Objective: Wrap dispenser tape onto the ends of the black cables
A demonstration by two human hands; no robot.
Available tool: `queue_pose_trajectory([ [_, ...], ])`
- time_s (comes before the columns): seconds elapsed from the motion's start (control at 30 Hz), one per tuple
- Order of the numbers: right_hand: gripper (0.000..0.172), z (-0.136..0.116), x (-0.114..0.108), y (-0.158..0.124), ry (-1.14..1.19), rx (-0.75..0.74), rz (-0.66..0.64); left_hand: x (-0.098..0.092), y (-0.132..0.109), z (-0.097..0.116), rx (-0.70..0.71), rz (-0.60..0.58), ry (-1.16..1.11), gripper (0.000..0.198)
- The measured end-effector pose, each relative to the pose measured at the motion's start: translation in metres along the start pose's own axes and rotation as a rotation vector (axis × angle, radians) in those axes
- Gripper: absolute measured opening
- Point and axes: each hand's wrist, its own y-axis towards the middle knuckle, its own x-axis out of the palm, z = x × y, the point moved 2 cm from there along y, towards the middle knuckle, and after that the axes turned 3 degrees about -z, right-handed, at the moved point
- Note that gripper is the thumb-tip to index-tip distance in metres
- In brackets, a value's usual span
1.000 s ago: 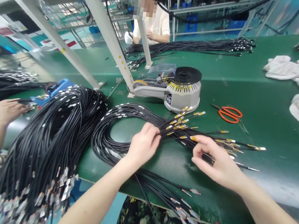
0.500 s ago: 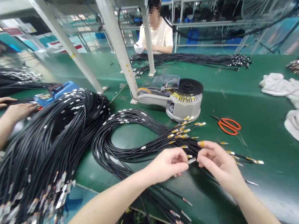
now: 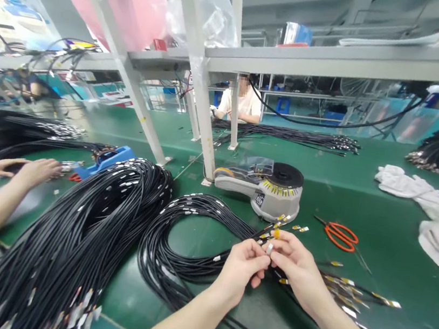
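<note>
My left hand (image 3: 243, 268) is closed in a pinch on a black cable's end, whose silver tip (image 3: 269, 249) shows between the fingertips. My right hand (image 3: 297, 262) meets it there, thumb and fingers bent around the same tip. On its index fingertip sits a small piece of yellow tape (image 3: 276, 233). Beneath and behind both hands lies a looped bundle of black cables (image 3: 197, 205), many of its ends wrapped in yellow tape with silver tips. A round grey tape dispenser (image 3: 278, 197) with a black top stands just beyond the hands.
Orange-handled scissors (image 3: 340, 237) lie right of the dispenser. A large heap of black cables (image 3: 84, 222) is at left, beside a co-worker's hands (image 3: 36, 171) and a blue tool (image 3: 107, 162). White cloths (image 3: 412, 186) lie at right. Shelf posts (image 3: 206, 113) rise from the green table (image 3: 337, 197).
My hands have come together; the right hand's taped fingertip has moved to the cable tip in the left. The camera view has tilted up, showing more of the shelf.
</note>
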Motion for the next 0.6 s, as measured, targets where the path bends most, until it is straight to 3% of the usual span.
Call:
queue_pose_trajectory([
  [0.27,0.035,-0.001,0.006,0.018,0.115,0.056,-0.095,-0.007,0.004,0.005,0.001,0.020,-0.097,0.021],
  [0.43,0.039,-0.010,0.001,0.029,-0.058,0.122,-0.117,-0.008,0.003,0.011,-0.036,0.017,-0.115,0.026],
  [0.6,0.044,-0.021,-0.004,0.031,-0.224,0.157,-0.194,-0.011,0.004,0.009,-0.168,-0.091,-0.166,0.027],
])
